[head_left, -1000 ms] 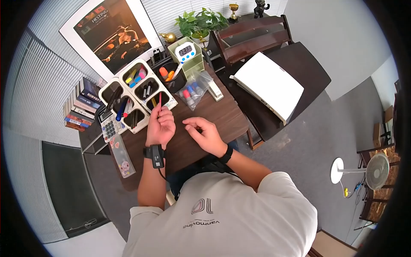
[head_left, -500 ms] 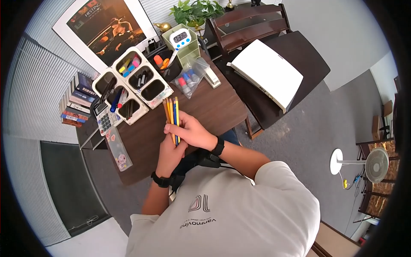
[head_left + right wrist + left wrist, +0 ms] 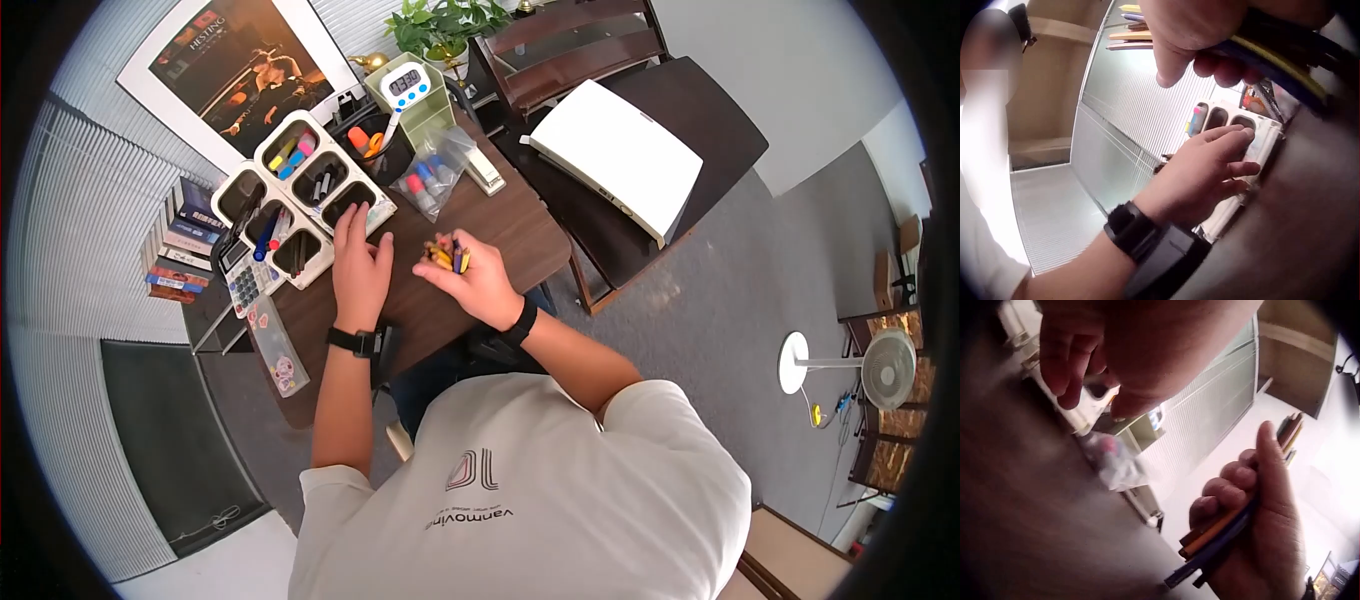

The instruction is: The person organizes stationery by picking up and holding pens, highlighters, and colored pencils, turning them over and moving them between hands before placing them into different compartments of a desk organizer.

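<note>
My left hand (image 3: 362, 275) reaches over the white desk organizer (image 3: 300, 212), its fingertips at the front right compartment. In the right wrist view that left hand (image 3: 1200, 165) has its fingers extended over the compartment, with nothing held. To its right, my right hand (image 3: 482, 285) grips a bundle of colored pencils (image 3: 447, 255) above the desk. The left wrist view shows the pencils (image 3: 1219, 534) lying across the palm, fingers curled round them and thumb along the bundle. Blue, orange and brown barrels stick out at the lower end.
Other compartments hold highlighters (image 3: 290, 158), black markers and pens. Behind stand a black pen cup (image 3: 385, 165) and a timer (image 3: 405, 84). A plastic bag of markers (image 3: 432, 180) and a stapler (image 3: 487, 172) lie on the right. At left are a calculator (image 3: 247, 286) and a pencil case (image 3: 277, 350).
A second ago the left hand held a reddish pencil by the organizer. Then both hands held the pencil bundle upright. Now the right hand alone holds it, and the left has moved back to the organizer.
</note>
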Demonstrator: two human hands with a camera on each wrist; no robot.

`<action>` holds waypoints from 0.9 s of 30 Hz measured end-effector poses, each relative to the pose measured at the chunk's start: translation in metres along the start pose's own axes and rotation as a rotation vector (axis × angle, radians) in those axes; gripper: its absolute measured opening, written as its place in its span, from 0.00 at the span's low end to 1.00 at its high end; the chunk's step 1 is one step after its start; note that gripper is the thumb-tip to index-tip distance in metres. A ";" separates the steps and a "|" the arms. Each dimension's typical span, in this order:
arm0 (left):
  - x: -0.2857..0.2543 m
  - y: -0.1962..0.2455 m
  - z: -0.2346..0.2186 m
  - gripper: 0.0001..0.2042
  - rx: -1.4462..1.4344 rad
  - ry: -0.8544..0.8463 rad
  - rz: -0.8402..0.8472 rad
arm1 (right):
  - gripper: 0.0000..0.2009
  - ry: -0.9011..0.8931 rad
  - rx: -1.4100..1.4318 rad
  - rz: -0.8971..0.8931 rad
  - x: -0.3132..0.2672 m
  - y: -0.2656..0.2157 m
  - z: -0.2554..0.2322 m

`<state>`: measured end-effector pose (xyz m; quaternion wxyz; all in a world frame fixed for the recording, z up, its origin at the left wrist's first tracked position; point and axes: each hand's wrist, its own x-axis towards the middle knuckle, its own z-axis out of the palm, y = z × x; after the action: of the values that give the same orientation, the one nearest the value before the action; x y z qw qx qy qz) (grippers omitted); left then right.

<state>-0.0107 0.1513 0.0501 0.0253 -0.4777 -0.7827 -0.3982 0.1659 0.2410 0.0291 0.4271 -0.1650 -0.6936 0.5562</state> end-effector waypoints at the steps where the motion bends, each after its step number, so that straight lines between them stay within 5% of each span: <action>1: 0.001 -0.007 0.002 0.23 0.004 0.007 0.003 | 0.18 -0.038 -0.006 0.009 -0.002 0.010 0.002; 11: 0.002 -0.036 -0.002 0.22 -0.052 0.031 -0.053 | 0.17 -0.119 -0.037 0.159 0.000 0.000 -0.005; 17: -0.003 -0.042 -0.001 0.22 -0.056 0.055 0.034 | 0.15 -0.142 -0.075 0.050 0.001 0.004 0.002; 20: -0.019 -0.012 -0.011 0.23 -0.306 0.025 -0.127 | 0.14 -0.172 -0.051 0.026 -0.004 0.007 0.001; 24: -0.063 0.006 -0.023 0.27 -0.751 -0.086 -0.028 | 0.14 -0.217 0.008 -0.082 -0.002 0.008 0.018; 27: -0.077 0.042 -0.037 0.26 -0.448 -0.071 0.128 | 0.15 -0.348 -0.032 -0.141 -0.005 -0.001 0.044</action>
<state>0.0511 0.0808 0.0683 -0.0838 -0.5336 -0.6433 -0.5426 0.1356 0.2093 0.0274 0.3359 -0.0240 -0.7755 0.5341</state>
